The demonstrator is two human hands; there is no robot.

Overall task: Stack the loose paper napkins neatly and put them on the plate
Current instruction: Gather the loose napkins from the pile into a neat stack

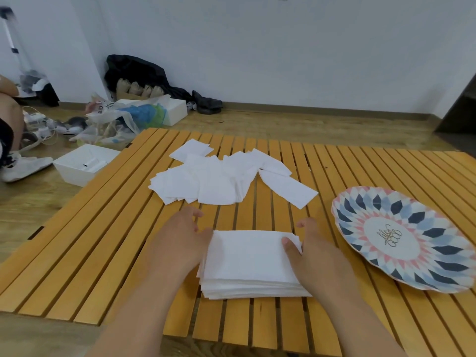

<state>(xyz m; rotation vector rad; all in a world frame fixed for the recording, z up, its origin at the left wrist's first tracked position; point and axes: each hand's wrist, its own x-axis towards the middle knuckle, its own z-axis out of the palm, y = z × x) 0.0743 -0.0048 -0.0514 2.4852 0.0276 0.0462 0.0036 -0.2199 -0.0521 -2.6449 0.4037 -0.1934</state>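
A squared stack of white paper napkins [247,264] lies on the slatted wooden table near its front edge, between my hands. My left hand [180,240] presses flat against the stack's left edge, fingers pointing away from me. My right hand [316,256] holds the stack's right side, with the thumb on top near the far right corner and the fingers along the edge. Several loose napkins [219,176] lie spread and overlapping farther back on the table. The patterned plate [401,215], blue, pink and white, sits to the right with nothing on it.
The table [103,228] is low and made of orange slats with gaps. On the floor to the left are a white box [85,163], plastic bags [128,114] and cables. Another person's leg and shoe [23,163] show at the far left.
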